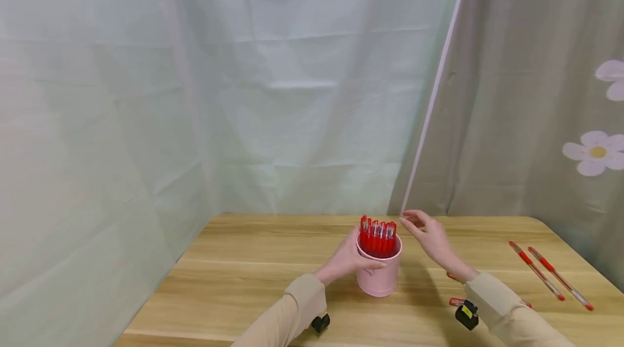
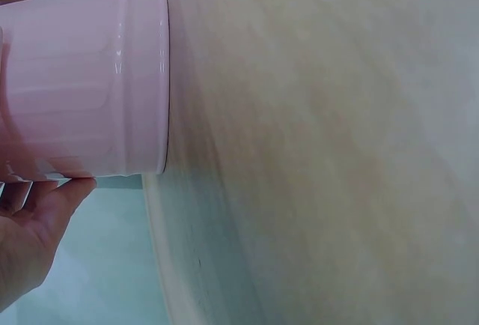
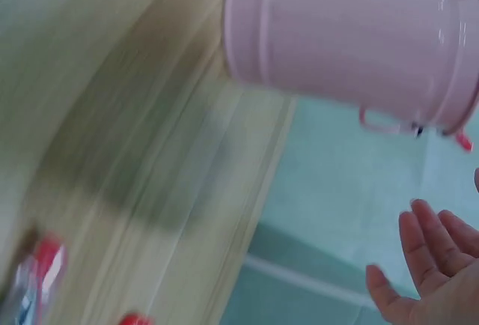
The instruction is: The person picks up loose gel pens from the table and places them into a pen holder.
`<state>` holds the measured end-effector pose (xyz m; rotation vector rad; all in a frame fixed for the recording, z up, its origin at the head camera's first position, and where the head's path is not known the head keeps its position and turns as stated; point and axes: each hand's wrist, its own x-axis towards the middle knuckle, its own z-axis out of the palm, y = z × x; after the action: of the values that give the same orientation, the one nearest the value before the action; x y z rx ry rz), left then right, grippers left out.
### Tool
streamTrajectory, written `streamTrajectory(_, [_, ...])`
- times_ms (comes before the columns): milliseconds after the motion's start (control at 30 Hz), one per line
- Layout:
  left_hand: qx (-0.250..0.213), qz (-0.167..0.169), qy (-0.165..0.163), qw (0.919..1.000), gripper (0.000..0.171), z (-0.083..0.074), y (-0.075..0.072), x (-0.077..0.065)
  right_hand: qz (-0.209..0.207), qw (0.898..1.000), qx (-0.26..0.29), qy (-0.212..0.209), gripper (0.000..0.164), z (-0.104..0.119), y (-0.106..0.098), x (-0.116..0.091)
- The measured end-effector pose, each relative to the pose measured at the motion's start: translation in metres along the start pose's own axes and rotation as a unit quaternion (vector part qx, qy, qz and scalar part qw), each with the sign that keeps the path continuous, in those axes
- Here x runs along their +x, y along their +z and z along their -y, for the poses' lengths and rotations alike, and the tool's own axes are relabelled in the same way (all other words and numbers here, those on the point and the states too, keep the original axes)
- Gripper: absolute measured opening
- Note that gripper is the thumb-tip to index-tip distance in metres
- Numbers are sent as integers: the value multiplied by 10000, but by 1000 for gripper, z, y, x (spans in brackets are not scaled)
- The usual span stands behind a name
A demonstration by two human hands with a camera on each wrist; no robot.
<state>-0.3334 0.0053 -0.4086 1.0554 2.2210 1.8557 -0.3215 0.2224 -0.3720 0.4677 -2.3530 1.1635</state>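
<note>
A pink bucket-like pen cup [image 1: 376, 281] stands upright on the table, packed with red gel pens [image 1: 378, 237]. My left hand [image 1: 345, 260] grips the cup from its left side, with the thumb across the front below the rim. In the left wrist view, its fingers [image 2: 45, 216] lie along the side of the cup [image 2: 82, 85]. My right hand [image 1: 431, 237] hovers just right of the rim, holding nothing, with its fingers apart and slightly bent. The right wrist view shows that hand [image 3: 441, 272] apart from the cup and its small side handle [image 3: 380, 124].
Two red pens, one [image 1: 536, 270] beside another [image 1: 560, 277], lie on the wooden table [image 1: 253, 271] at the right. Another pen [image 1: 456, 301] lies partly hidden under my right forearm, with a red tip [image 1: 451, 276] showing above it. Curtains [image 1: 312, 92] hang behind the table.
</note>
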Motion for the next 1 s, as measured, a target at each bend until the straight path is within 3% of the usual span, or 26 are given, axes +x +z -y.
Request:
streamTrajectory(267, [252, -75, -18, 9997, 76, 0, 3, 1, 491, 9949, -753, 468, 56, -16, -27, -2])
streamTrajectory(600, [281, -126, -220, 9993, 74, -2, 3, -1, 906, 9727, -2109, 344, 67, -36, -42, -16])
streamTrajectory(767, [526, -228, -327, 9978, 73, -2, 3, -3, 868, 9584, -2709, 247, 71, -49, -51, -19])
streamTrajectory(1000, [357, -200, -352, 9985, 72, 2, 3, -2, 667, 9437, -3229, 276, 71, -67, -60, -20])
